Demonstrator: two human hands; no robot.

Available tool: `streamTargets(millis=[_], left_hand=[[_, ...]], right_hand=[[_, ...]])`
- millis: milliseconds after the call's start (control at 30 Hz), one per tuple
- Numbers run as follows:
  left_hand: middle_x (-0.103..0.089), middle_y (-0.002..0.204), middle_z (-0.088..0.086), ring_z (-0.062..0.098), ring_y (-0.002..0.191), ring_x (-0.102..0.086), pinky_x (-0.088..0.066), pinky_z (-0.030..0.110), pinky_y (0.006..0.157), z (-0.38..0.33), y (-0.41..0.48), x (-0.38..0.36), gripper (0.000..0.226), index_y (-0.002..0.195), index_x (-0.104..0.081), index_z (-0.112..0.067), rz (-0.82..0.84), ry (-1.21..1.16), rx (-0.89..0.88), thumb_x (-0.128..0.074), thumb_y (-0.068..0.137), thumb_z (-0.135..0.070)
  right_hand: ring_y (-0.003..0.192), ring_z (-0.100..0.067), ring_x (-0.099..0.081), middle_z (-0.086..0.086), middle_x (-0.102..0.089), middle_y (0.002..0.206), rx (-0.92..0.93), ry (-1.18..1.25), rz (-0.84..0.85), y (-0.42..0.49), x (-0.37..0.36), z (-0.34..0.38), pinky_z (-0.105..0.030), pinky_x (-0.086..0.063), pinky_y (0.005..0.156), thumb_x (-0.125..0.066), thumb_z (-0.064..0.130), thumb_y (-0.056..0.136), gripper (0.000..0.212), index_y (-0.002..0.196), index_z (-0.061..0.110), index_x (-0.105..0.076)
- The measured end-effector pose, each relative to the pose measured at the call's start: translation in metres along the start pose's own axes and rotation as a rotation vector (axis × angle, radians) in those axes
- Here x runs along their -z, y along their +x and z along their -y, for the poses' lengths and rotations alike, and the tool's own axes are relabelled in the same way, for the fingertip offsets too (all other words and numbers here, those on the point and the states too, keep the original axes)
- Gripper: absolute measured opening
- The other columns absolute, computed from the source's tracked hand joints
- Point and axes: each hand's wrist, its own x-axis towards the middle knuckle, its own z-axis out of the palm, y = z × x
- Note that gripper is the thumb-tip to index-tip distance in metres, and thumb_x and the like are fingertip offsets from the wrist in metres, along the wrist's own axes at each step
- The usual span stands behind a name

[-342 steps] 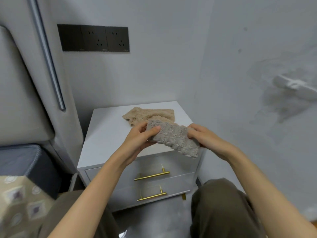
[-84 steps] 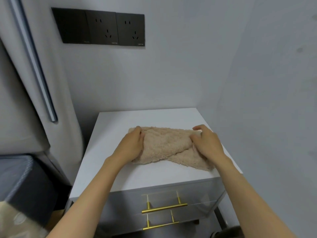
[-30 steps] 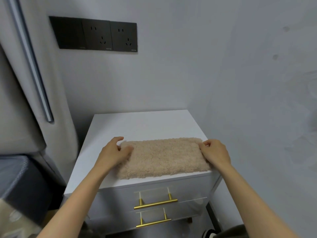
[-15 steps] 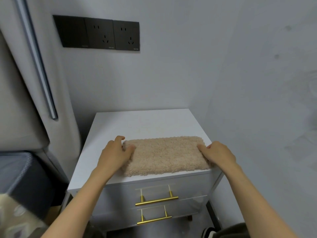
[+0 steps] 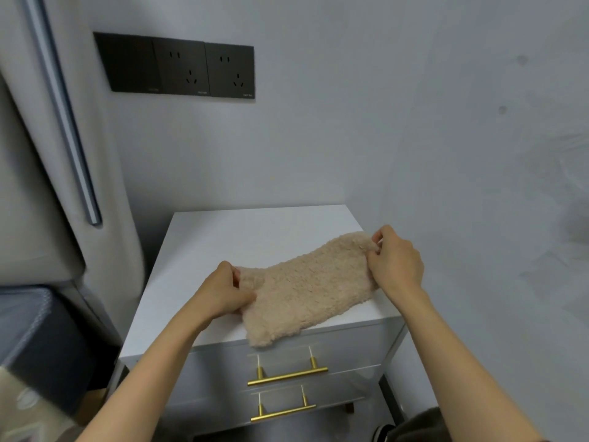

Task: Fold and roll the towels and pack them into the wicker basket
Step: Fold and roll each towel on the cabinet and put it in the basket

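Our left hand (image 5: pixel 223 295) pinches the near left end of the beige fleecy towel (image 5: pixel 306 291), our right hand (image 5: pixel 395 263) pinches its far right end; it lies slantwise on the white bench (image 5: pixel 239 237) (drawers (image 5: pixel 207 368) with brass handles below).

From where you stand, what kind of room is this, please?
Most likely a bedroom, at the bedside: a white nightstand with gold drawer handles stands beside a padded headboard, below a row of black wall sockets.
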Motion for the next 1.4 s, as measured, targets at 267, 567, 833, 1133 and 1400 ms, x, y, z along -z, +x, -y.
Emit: streamTargets(millis=[267,567,833,1133,1400], left_hand=[[-0.041,0.128,0.005,0.02,0.092,-0.061,-0.057,0.025,0.066,-0.01,-0.011,-0.009,0.088,0.137,-0.033,-0.032,0.2,-0.092,-0.051,-0.084,0.067,-0.017],[-0.06,0.1,0.011,0.012,0.065,-0.067,-0.058,0.023,0.067,-0.016,-0.01,-0.022,0.045,0.128,-0.048,-0.027,0.281,-0.052,-0.023,-0.067,0.087,-0.028],[-0.059,0.089,-0.015,0.0,0.077,-0.057,-0.044,0.012,0.073,-0.002,-0.01,-0.019,0.032,0.115,-0.06,-0.036,0.111,0.29,-0.257,-0.069,0.084,-0.036],[-0.046,0.11,-0.014,0.004,0.09,-0.048,-0.044,0.02,0.073,0.003,-0.016,-0.026,0.026,0.111,-0.061,-0.043,-0.076,0.563,-0.492,-0.064,0.086,-0.043],[-0.057,0.124,-0.02,0.006,0.114,-0.05,-0.048,0.024,0.081,0.013,-0.013,-0.029,0.03,0.121,-0.063,-0.038,-0.158,0.704,-0.717,-0.052,0.094,-0.043]], right_hand=[[0.086,-0.021,-0.055,-0.006,-0.06,0.098,0.036,0.437,-0.074,0.043,-0.024,0.036,-0.028,-0.037,0.068,-0.044,0.002,0.089,0.016,0.101,0.013,-0.047],[0.139,-0.014,-0.034,0.005,-0.028,0.154,0.228,0.65,0.352,0.047,-0.05,0.057,-0.026,-0.029,0.112,-0.036,-0.001,0.097,0.054,0.144,0.024,-0.035],[0.114,-0.01,-0.052,0.01,-0.054,0.13,0.246,0.431,0.486,0.019,-0.024,0.047,-0.021,-0.04,0.092,-0.046,0.009,0.096,0.035,0.127,0.023,-0.056],[0.102,-0.005,-0.049,0.01,-0.049,0.111,0.444,0.128,0.696,-0.034,0.019,0.015,-0.017,-0.039,0.085,-0.077,0.037,0.074,0.038,0.107,0.028,-0.06],[0.123,-0.004,-0.044,0.015,-0.052,0.132,0.571,-0.044,0.617,-0.057,0.019,-0.018,-0.025,-0.038,0.102,-0.06,0.037,0.089,0.039,0.127,0.032,-0.052]])
